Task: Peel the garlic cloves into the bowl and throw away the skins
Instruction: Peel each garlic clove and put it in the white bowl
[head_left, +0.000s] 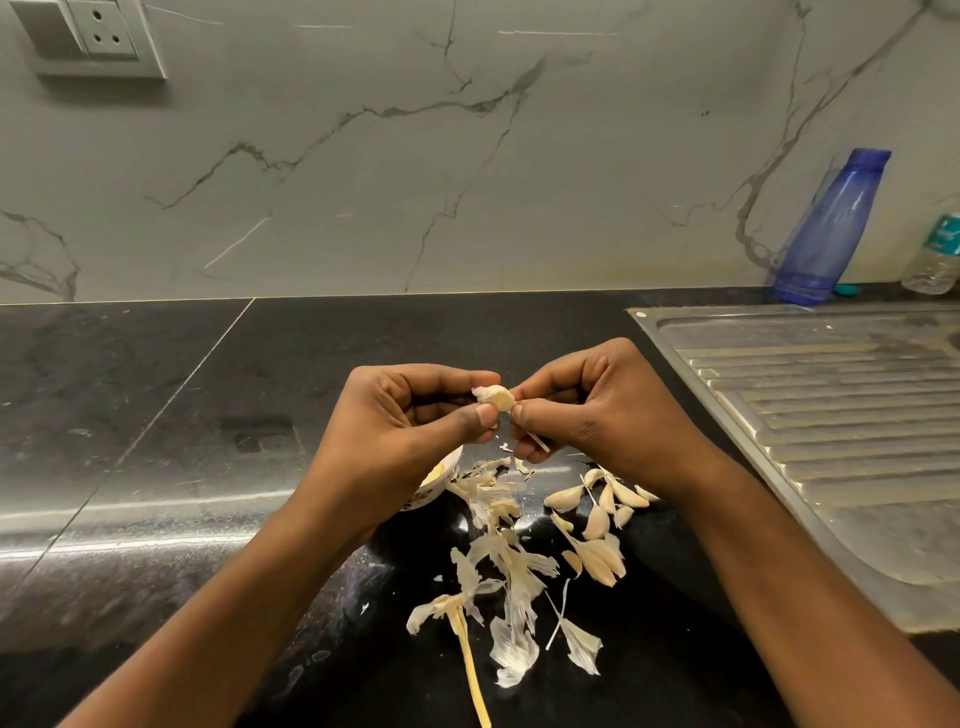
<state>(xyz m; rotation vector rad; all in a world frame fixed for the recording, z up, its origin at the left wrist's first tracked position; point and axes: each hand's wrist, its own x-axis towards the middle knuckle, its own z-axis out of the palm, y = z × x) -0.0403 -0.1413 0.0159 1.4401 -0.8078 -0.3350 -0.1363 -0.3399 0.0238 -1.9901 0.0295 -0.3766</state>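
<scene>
Dark tabletop (182, 415), frame centre: the left hand (410, 421) pinches a garlic clove (494, 399), long axis running sideways toward the right hand (597, 410), which pinches its right end; the bowl (444, 475) sits just below the left hand (half hidden).

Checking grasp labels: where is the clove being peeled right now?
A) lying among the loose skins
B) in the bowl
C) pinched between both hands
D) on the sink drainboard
C: the clove is pinched between the fingertips of the left hand and the right hand, held up above the bowl.
</scene>
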